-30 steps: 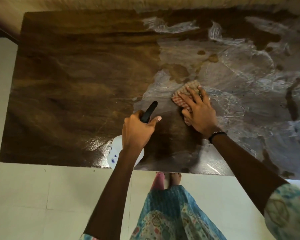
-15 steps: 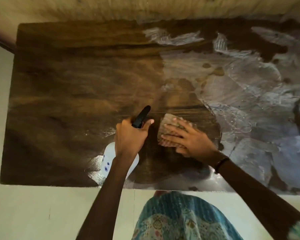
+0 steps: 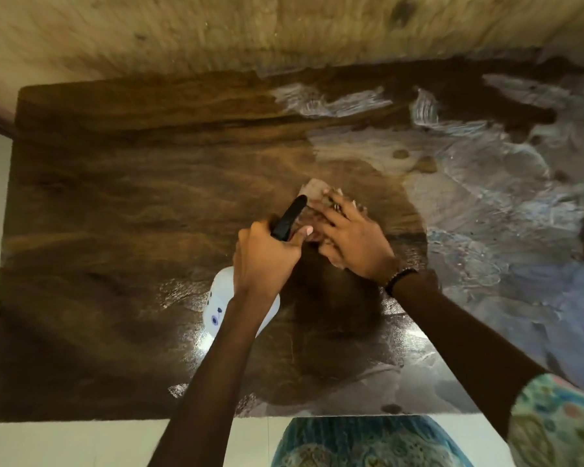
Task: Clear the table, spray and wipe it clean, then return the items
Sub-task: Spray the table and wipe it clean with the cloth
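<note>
While the left hand point(image 3: 267, 254) grips the neck of the one spray bottle point(image 3: 225, 303), its fingers wrapped shut around it and the thumb lying along the right side, the black nozzle point(image 3: 289, 217) juts up and to the right from the fist, and the white body shows below the wrist, over the near middle of the table point(image 3: 115, 230). Whether the bottle's base touches the wood cannot be told. Just right of that fist, the right hand point(image 3: 354, 244) lies palm down with its fingers spread flat over the one cloth point(image 3: 314, 190), pressing it to the tabletop; only a pale, blurred corner of the cloth shows past the fingertips, just beyond the nozzle's tip. The two hands sit side by side, nearly touching, near the table's centre. A dark bead bracelet point(image 3: 400, 281) circles the right wrist, and a patterned sleeve point(image 3: 560, 423) covers that arm at the lower right corner. The table is one dark wooden slab set against a pale wall point(image 3: 216, 32); its left half looks dry and brown, while the right half is streaked with pale, shiny wet smears point(image 3: 503, 203). Nothing else rests on it. Below the near edge, patterned blue-green clothing point(image 3: 361, 443) and light floor point(image 3: 64, 443) show.
</note>
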The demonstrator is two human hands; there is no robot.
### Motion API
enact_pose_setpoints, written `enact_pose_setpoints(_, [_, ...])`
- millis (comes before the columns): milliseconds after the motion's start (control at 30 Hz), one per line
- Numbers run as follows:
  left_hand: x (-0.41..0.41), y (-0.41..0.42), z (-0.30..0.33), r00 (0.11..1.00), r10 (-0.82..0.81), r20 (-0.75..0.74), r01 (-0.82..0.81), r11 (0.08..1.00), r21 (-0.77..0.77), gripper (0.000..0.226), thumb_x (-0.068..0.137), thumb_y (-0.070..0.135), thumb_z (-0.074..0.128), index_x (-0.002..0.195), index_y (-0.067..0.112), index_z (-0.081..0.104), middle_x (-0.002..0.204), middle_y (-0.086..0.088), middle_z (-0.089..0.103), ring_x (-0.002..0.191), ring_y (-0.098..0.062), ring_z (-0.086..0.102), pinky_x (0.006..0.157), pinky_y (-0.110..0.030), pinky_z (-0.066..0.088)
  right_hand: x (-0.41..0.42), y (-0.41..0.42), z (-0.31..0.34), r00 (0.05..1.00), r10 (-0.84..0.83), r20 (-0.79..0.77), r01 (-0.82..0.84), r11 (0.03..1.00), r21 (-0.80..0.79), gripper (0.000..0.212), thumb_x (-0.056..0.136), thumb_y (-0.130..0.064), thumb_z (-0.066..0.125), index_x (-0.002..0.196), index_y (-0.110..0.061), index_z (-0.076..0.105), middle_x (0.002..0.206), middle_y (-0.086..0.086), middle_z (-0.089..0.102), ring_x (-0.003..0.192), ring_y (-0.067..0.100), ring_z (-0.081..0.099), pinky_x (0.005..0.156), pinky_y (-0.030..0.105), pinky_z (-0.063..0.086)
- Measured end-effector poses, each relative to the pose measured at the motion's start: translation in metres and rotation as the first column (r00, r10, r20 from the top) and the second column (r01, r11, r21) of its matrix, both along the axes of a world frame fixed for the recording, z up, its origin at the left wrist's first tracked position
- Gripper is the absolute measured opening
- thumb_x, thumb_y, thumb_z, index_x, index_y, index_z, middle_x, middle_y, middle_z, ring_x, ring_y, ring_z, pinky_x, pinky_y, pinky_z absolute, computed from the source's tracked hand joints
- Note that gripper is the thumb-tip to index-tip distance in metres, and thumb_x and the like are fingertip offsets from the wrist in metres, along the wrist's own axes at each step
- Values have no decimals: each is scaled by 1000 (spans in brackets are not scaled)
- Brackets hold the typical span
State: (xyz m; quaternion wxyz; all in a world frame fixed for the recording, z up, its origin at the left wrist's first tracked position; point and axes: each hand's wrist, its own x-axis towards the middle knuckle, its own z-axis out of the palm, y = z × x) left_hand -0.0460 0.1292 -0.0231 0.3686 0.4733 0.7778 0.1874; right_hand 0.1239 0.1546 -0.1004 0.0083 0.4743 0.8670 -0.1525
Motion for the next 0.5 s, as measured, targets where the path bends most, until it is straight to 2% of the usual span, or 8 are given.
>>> enact_pose_setpoints(100, [13,23,2,996,-77,35,78,996,-33,35,70,52,74,78,25,55,78,13,39,94,-31,58,81,-41,51,44,-18,6,998,59,-8,-59,998,15,53,84,-35,67,134,-29,51,147,4,44,138,33,34,96,41,48])
enact_pose_setpoints(167, [26,39,4,993,-118,7,118,993,-10,47,69,55,73,92,15,64,88,0,56,95,-32,61,82,-44,53,70,-18,9,1000,10,-15,-9,1000,21,56,80,-31,72,132,-26,53,143,6,48,134,36,40,95,46,49])
enact_pose_setpoints(233, [39,51,5,989,-134,-68,137,990,39,52,69,56,73,95,11,65,96,-12,65,94,-34,63,80,-45,54,86,-12,11,1000,-29,11,29,1000,5,57,80,-30,72,133,-26,53,144,6,46,133,38,40,98,52,48])
enact_pose_setpoints(300, [48,61,5,988,-120,-96,127,990,70,51,71,53,73,93,8,65,94,-14,66,92,-35,64,77,-45,54,95,-6,14,999,-27,27,28,999,-16,53,85,-34,63,136,-27,49,147,5,43,135,37,37,100,54,45])
enact_pose_setpoints(367, [51,68,5,988,-124,-93,130,990,58,48,72,53,73,90,9,65,89,-12,66,87,-32,65,74,-42,55,99,0,16,999,-30,17,30,999,-9,50,90,-43,46,136,-26,48,146,6,44,135,38,37,100,55,45])
enact_pose_setpoints(500, [49,84,4,994,-102,-41,102,995,-12,54,65,57,76,92,11,67,91,-9,68,86,-27,66,75,-40,55,114,18,16,989,-149,-11,148,987,-59,62,89,-61,23,142,-31,38,152,1,35,141,32,27,102,54,42])
